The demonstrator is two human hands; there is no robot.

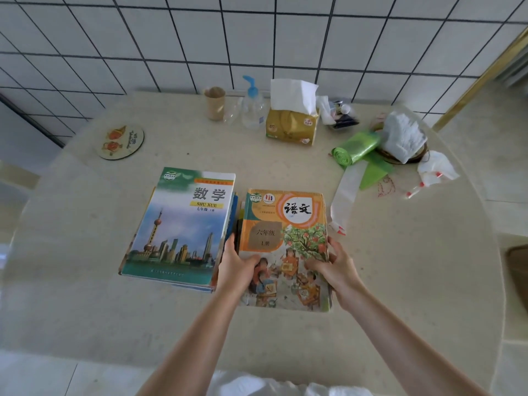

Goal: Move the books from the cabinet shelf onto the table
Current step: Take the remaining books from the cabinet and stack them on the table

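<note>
Two piles of textbooks lie side by side on the round beige table [114,324]. The left pile [177,224] has a maths book with a city skyline cover on top. The right pile [285,221] is topped by an orange book with a drawing of children under a tree. My left hand [235,267] grips the right pile's left edge, thumb on the cover. My right hand [331,262] grips its right edge the same way. The cabinet shelf is out of view.
Along the table's far side stand a paper cup [215,102], a pump bottle [253,107] and a tissue pack [293,121]. A green bag roll [355,148], white plastic bags [403,135] and a round coaster [120,142] lie nearby. A tiled wall [257,38] rises behind.
</note>
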